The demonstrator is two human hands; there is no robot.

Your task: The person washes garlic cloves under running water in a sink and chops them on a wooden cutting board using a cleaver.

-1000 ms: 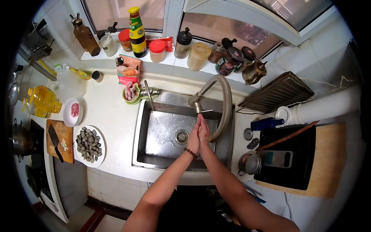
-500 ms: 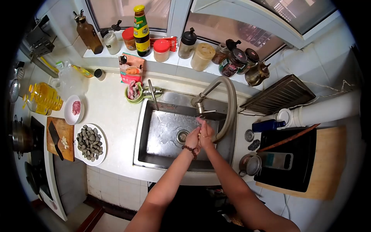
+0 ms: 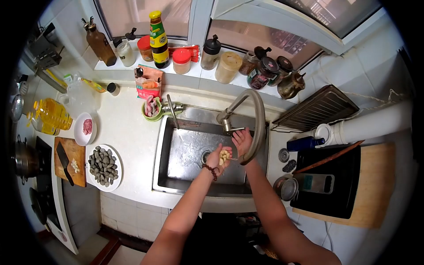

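Note:
Over the steel sink, my left hand is cupped palm up around several pale yellowish pieces, which look like peeled garlic cloves. A dark bead bracelet is on that wrist. My right hand is apart from it, to the right, with fingers spread and nothing in it, beside the curved faucet and just below its lever. A thin stream of water appears to fall from the spout near the left hand's fingers. The drain is partly hidden behind my left hand.
Left on the counter are a plate of clams, a bowl with meat and a cutting board with a knife. A green strainer sits at the sink's corner. A black tray lies right; jars line the sill.
My hands, pressed together before, have come apart. The left moved slightly left and opened into a cup, showing the pale pieces; the right moved up and right, its fingers now spread.

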